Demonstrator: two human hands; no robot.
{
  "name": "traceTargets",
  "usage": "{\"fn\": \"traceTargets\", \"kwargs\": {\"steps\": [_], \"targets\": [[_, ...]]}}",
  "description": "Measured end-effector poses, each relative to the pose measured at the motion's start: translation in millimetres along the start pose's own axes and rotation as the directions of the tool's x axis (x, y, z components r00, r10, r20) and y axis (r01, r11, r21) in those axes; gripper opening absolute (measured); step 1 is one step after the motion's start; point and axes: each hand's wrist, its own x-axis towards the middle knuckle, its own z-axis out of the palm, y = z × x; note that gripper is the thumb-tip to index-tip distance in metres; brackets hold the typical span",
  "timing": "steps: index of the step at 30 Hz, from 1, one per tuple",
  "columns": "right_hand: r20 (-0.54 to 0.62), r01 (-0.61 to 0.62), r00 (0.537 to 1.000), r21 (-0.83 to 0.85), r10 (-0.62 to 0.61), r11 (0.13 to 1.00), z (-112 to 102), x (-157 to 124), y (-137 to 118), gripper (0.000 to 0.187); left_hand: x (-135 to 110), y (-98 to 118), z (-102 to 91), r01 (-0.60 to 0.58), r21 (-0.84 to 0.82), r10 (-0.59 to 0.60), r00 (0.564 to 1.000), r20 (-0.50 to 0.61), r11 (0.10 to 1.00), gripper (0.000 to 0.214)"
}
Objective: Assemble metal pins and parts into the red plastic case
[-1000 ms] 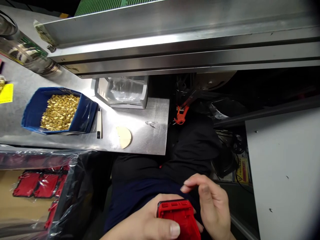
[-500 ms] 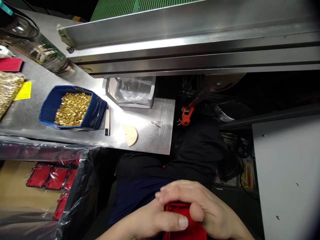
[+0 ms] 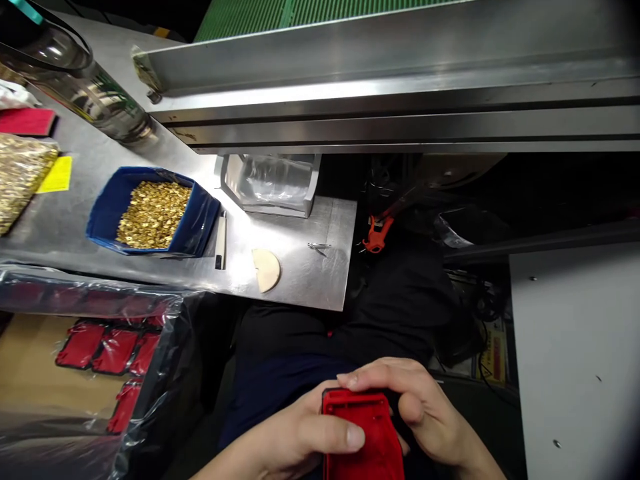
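Observation:
A red plastic shell [image 3: 367, 443] with a raised rim and black edging is held low, above my lap. My left hand [image 3: 313, 427] grips its left side, thumb pressed flat on the red inner face. Along the top and right edges curls my right hand [image 3: 420, 407], its index fingertip on the top left corner and its thumb bent beside the rim. Some right fingers are hidden behind the shell. Similar red shells [image 3: 115, 350] lie at the lower left inside a box lined with clear plastic [image 3: 170, 320].
A blue bin [image 3: 103, 217] of small gold parts stands on the metal table [image 3: 310, 283]. Near it are a white-handled tool [image 3: 221, 243], a cream half-disc [image 3: 267, 270], small metal pins [image 3: 319, 247] and a grey bin [image 3: 280, 210]. Orange-handled pliers [image 3: 377, 233] hang beyond the table's edge.
My right hand has slid off the shell's face toward its top and right edges, uncovering more of the red inside. My left hand keeps its hold. The view has shifted slightly.

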Motion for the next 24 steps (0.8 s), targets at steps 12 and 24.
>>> {"fn": "traceTargets", "kwargs": {"steps": [12, 24], "targets": [[-0.609, -0.37, 0.784, -0.296, 0.125, 0.881, -17, 10, 51, 0.026, -8, 4, -21.5, -0.262, -0.255, 0.189, 0.942, -0.277, 0.931, 0.067], [-0.373, -0.268, 0.926, -0.761, -0.061, 0.59, -29, 189, 86, 0.026, -31, -13, -32.0, -0.298, 0.07, 0.304, 0.944, -0.129, 0.952, 0.097]]}}
